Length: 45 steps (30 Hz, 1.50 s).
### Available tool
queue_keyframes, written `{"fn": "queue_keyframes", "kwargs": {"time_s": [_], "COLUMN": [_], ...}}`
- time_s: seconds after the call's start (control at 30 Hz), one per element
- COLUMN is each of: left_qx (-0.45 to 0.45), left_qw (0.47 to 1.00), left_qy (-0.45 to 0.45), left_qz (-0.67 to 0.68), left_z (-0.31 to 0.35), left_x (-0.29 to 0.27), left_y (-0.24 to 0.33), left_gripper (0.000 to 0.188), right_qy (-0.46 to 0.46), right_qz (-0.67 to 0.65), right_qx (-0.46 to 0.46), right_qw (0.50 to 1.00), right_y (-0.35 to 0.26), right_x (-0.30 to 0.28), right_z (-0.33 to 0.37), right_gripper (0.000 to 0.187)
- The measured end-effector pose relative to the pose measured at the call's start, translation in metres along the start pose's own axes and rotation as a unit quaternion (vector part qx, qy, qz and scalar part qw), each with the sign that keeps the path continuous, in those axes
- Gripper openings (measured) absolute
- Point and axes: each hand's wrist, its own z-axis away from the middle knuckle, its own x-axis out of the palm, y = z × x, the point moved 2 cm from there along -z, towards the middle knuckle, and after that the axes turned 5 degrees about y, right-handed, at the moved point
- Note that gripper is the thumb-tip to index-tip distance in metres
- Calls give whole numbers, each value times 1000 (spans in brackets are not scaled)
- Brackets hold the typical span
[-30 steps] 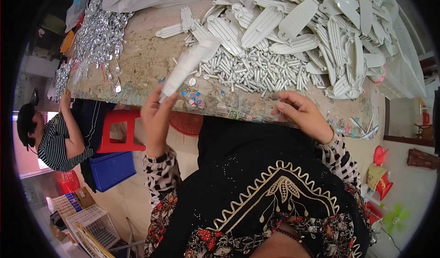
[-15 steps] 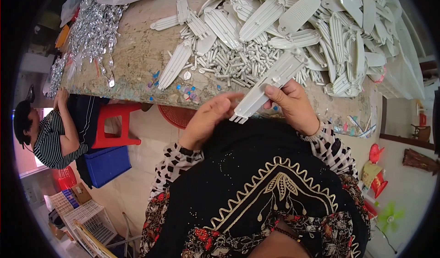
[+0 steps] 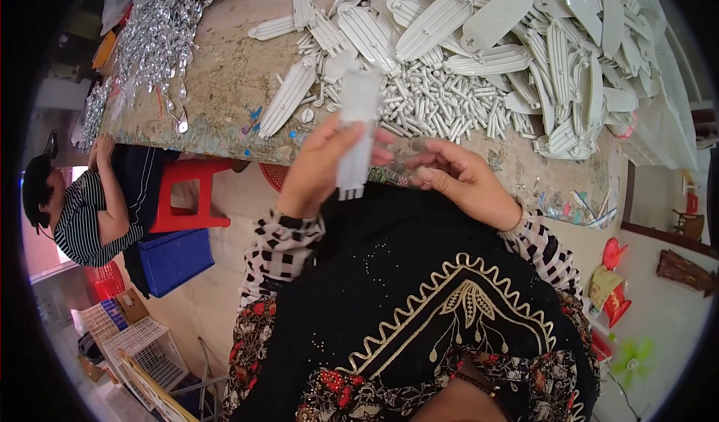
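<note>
A long white plastic part (image 3: 360, 92) with prongs at its near end is gripped upright by my left hand (image 3: 308, 169), thumb across its face. The part is blurred by motion. To its right, my right hand (image 3: 479, 190) is over the table edge, its fingers loosely bent and apart, with nothing visible in them. Beyond both hands lies a heap of small white plastic pegs (image 3: 438, 100). Behind and to the right of the pegs, white ribbed oval plastic pieces (image 3: 434, 32) are piled up. A single ribbed piece (image 3: 288, 96) lies left of the pegs.
The worn table (image 3: 225, 70) has paint flecks along its near edge. Shiny silver pieces (image 3: 153, 55) hang together at the far left. Another person (image 3: 93, 220) in a striped top sits there, by a red stool (image 3: 187, 190) and a blue crate (image 3: 176, 261). Clear plastic sheeting (image 3: 659, 115) drapes at right.
The white part has passed from my right hand to my left and moved leftward, turning from slanted to nearly upright. My right hand has let go of it and its fingers have loosened.
</note>
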Motion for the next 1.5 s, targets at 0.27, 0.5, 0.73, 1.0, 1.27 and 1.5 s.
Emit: {"fn": "queue_keyframes", "kwargs": {"time_s": [0.27,0.5,0.73,1.0,1.27,1.5], "left_qx": [93,76,149,145,-130,-246], "left_qw": [745,698,741,915,966,923], "left_qy": [437,461,442,362,93,-31], "left_qz": [-495,-543,-483,-101,202,294], "left_z": [19,-3,0,27,2,-16], "left_x": [-149,-165,-154,-101,-7,-1], "left_y": [18,-8,-7,18,-33,-39], "left_gripper": [51,47,41,40,37,32], "right_qy": [-17,-20,-11,90,96,85], "right_qz": [66,79,83,359,661,646], "right_qx": [53,63,72,-156,-413,-430], "right_qw": [996,995,994,916,619,625], "right_y": [15,16,18,-24,-23,-20], "right_x": [-1,-4,-7,-5,-4,-15], "right_z": [6,7,10,12,10,11], "right_gripper": [28,26,26,29,32,41]}}
